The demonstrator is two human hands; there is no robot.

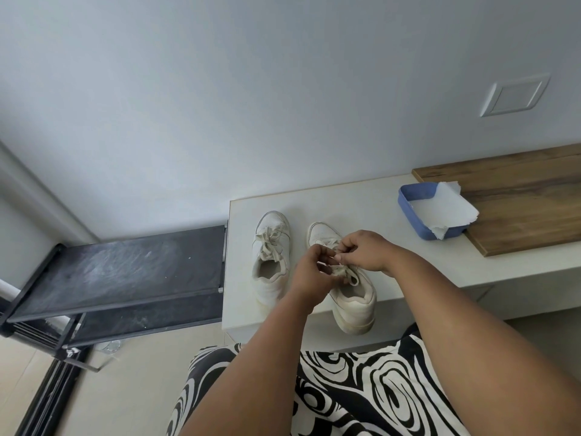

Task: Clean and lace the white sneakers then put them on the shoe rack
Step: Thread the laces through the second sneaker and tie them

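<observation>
Head view. Two white sneakers on the white table [408, 272], toes toward the wall, side by side but apart. Left sneaker [271, 262] sits alone, lace tied in a loose bow over the tongue. Right sneaker [352, 297] lies directly under both hands, its heel near the table's front edge.

Left hand [309, 273]: grip closed down to a pinch, fingers curled round a strand of the lace [345, 273] over the tongue. Right hand [364, 250]: grip likewise narrowed, fingertips curled and pinching the lace just above the eyelets. The two hands nearly touch.

Blue tray [408, 202] holding torn white paper [446, 209] sits far right on the table, against a wooden board [518, 199]. Black shoe rack [125, 265] stands just left of the table.
</observation>
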